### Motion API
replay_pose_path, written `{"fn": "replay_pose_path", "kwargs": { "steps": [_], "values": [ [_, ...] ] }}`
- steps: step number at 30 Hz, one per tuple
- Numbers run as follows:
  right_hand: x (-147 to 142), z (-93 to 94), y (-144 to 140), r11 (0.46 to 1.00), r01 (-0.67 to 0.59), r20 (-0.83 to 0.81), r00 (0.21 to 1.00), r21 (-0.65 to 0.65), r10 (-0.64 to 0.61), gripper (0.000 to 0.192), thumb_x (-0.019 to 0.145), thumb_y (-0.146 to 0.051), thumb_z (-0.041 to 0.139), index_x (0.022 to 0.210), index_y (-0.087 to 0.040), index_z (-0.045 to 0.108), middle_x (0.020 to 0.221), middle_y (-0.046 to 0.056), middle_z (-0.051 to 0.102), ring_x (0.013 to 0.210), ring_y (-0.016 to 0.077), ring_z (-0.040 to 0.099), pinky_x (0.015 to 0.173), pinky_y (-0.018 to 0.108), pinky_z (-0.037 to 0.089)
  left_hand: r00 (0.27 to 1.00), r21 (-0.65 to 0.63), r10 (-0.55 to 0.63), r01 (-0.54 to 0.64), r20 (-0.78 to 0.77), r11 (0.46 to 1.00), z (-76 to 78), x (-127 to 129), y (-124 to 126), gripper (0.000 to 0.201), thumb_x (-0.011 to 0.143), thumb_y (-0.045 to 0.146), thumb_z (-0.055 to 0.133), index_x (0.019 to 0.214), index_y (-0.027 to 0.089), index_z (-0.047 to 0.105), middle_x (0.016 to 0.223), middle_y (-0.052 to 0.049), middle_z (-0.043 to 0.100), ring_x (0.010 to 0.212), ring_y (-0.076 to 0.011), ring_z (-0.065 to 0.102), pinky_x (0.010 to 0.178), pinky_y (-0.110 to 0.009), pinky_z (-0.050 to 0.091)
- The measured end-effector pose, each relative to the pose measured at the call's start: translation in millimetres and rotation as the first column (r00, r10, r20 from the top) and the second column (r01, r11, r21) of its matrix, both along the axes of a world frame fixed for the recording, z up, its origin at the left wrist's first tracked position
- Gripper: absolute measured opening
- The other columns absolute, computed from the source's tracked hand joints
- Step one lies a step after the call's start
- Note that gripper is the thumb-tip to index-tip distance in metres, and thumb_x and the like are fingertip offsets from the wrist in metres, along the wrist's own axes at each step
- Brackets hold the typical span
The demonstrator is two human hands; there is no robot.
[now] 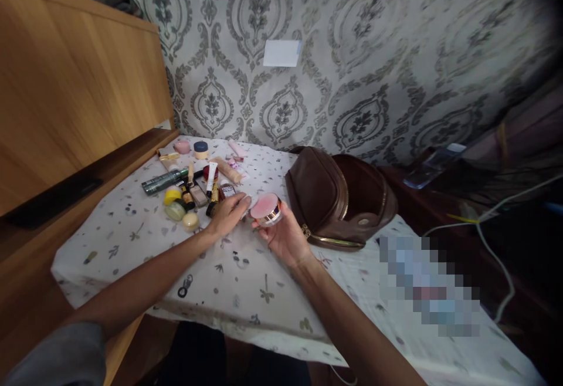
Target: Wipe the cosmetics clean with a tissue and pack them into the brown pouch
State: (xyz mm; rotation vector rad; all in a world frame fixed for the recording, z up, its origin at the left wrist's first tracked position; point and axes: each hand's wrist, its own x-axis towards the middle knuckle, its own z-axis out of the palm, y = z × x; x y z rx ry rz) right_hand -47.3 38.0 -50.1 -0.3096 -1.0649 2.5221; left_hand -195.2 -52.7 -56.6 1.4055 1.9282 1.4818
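Observation:
My right hand [288, 238] is closed around a cosmetic jar [266, 207] with a pale pink top and a shiny rose-gold band, held tilted above the cloth. Just left of the jar is my left hand [229, 214], its fingers bent together. Something small and whitish shows at those fingertips, too unclear to name. Beyond my left hand lies a cluster of cosmetics: a white tube [212, 178], a green bottle [164, 181], a yellow-lidded jar [172, 196], a small cream-coloured round jar [190, 222] and a blue-lidded jar [201, 150].
A brown leather bag [325, 195] with its zip open stands right of my hands. The patterned cloth [246, 283] covers the table. A wooden cabinet [83, 69] borders the left side. A blurred-out patch [428, 286] and a white cable [492, 248] are at the right.

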Motion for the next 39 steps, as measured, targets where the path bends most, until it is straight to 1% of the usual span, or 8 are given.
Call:
{"fn": "replay_pose_path", "kwargs": {
  "steps": [7,13,18,23,25,31,36,39],
  "values": [
    [1,-0.8,2,0.996,0.065,-0.033,0.997,-0.060,-0.067,0.037,0.076,-0.042,0.080,0.103,-0.021,0.067,0.104,0.004,0.076,0.091,0.0191,0.073,0.083,0.030,0.062,0.999,0.013,0.036,-0.035,-0.028,0.999,-3.1,-1,1,0.038,0.096,0.048,0.041,0.071,0.021,0.047,0.060,0.005,0.042,0.061,-0.0141,0.044,0.059,-0.026,0.034],
    [-2,-4.9,7,0.994,0.107,-0.008,0.994,-0.032,-0.107,0.042,0.076,-0.047,0.079,0.107,-0.022,0.067,0.103,0.004,0.076,0.089,0.0183,0.074,0.072,0.025,0.063,0.990,0.071,0.072,-0.064,-0.119,0.995,1.0,5,-1,0.030,0.095,0.045,0.045,0.079,0.020,0.053,0.069,0.003,0.050,0.065,-0.0152,0.048,0.064,-0.027,0.037],
    [-4,-11.6,5,0.984,0.175,0.021,0.984,0.023,-0.175,0.040,0.073,-0.045,0.082,0.101,-0.023,0.066,0.096,-0.001,0.075,0.077,0.0147,0.073,0.061,0.022,0.061,0.954,0.197,0.025,0.036,-0.300,0.980,9.1,14,-7,0.022,0.096,0.038,0.048,0.089,0.020,0.060,0.086,-0.002,0.059,0.082,-0.0184,0.056,0.075,-0.029,0.043],
    [-4,-12.0,-4,0.992,0.030,0.053,0.998,0.120,-0.037,0.035,0.075,-0.038,0.081,0.103,-0.023,0.065,0.090,0.000,0.074,0.070,0.0143,0.072,0.053,0.021,0.058,0.949,0.263,0.054,0.031,-0.310,0.964,12.3,14,-8,0.024,0.097,0.033,0.047,0.107,0.020,0.064,0.096,-0.006,0.061,0.094,-0.0212,0.057,0.085,-0.032,0.044],
    [-4,-10.5,-4,0.991,0.027,0.040,0.999,0.132,-0.032,0.036,0.074,-0.038,0.082,0.103,-0.023,0.066,0.091,0.000,0.074,0.070,0.0145,0.071,0.055,0.022,0.058,0.949,0.234,0.091,-0.018,-0.302,0.972,11.2,10,-5,0.023,0.097,0.031,0.045,0.100,0.019,0.064,0.094,-0.006,0.061,0.093,-0.0210,0.057,0.085,-0.033,0.043],
    [-3,-9.9,3,0.978,0.185,-0.003,0.983,0.092,-0.186,0.043,0.075,-0.050,0.078,0.107,-0.023,0.068,0.103,0.001,0.074,0.083,0.0149,0.069,0.067,0.023,0.057,0.946,0.111,0.123,-0.094,-0.300,0.989,6.6,6,-2,0.022,0.096,0.034,0.047,0.081,0.020,0.054,0.081,-0.002,0.056,0.079,-0.0185,0.054,0.073,-0.030,0.041],
    [-7,-13.3,5,0.946,0.321,-0.034,0.947,0.036,-0.320,0.031,0.072,-0.038,0.083,0.094,-0.024,0.068,0.094,-0.003,0.075,0.083,0.0116,0.068,0.077,0.022,0.054,0.932,0.154,0.127,-0.078,-0.339,0.985,8.0,14,-7,0.020,0.097,0.034,0.046,0.084,0.021,0.055,0.083,-0.001,0.058,0.082,-0.0181,0.057,0.074,-0.029,0.043],
    [-9,-14.2,4,0.935,0.354,-0.047,0.934,0.010,-0.354,0.031,0.067,-0.026,0.087,0.089,-0.025,0.066,0.091,-0.006,0.075,0.083,0.0089,0.068,0.081,0.021,0.054,0.900,0.240,0.114,-0.011,-0.422,0.971,8.4,20,-9,0.016,0.097,0.032,0.048,0.099,0.020,0.060,0.092,-0.004,0.060,0.089,-0.0193,0.058,0.080,-0.030,0.045]
  ]
}}
